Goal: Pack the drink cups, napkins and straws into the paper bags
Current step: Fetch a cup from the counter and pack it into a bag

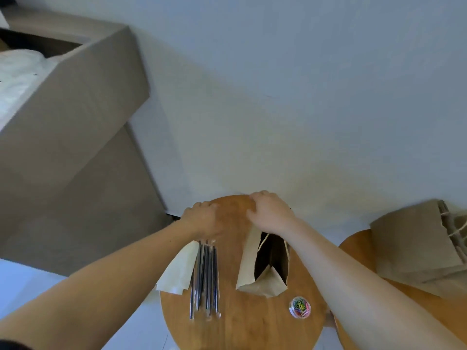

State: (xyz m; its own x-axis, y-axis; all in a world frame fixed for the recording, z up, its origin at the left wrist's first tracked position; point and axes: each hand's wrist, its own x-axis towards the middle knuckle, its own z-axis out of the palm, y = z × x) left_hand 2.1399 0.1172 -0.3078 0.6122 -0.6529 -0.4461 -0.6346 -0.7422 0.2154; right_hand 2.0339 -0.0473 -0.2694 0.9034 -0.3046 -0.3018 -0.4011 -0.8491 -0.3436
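Bare forearms come up from the bottom corners, the left forearm (101,281) and the right forearm (353,274), both stretched over a round wooden surface (240,324). An open paper bag (262,281) sits on that surface with its dark mouth facing the camera and its twine handles showing at the rim. The right wrist lies across its far edge.

The right hand (270,210) is just past the bag, knuckles up and fingers curled down. Whether they grip the bag's rim is hidden, so I cannot tell. The left hand (202,218) lies at the far rim of the surface, well apart from the right hand. Its fingers are also bent under, and what they close on, if anything, cannot be seen.

Just this side of the left hand lies a bundle of dark straws (204,276) in clear wrappers, running lengthwise toward the camera. A pale stack of napkins (177,269) touches the straws' left side and hangs over the edge. Near the bag's right corner stands a small round tub of coloured paper clips (300,306).

A second wooden surface (358,245) to the right carries flat folded paper bags (409,246). A grey upholstered bed frame (75,122) with a white mattress (17,77) fills the left, against a plain wall (278,72).
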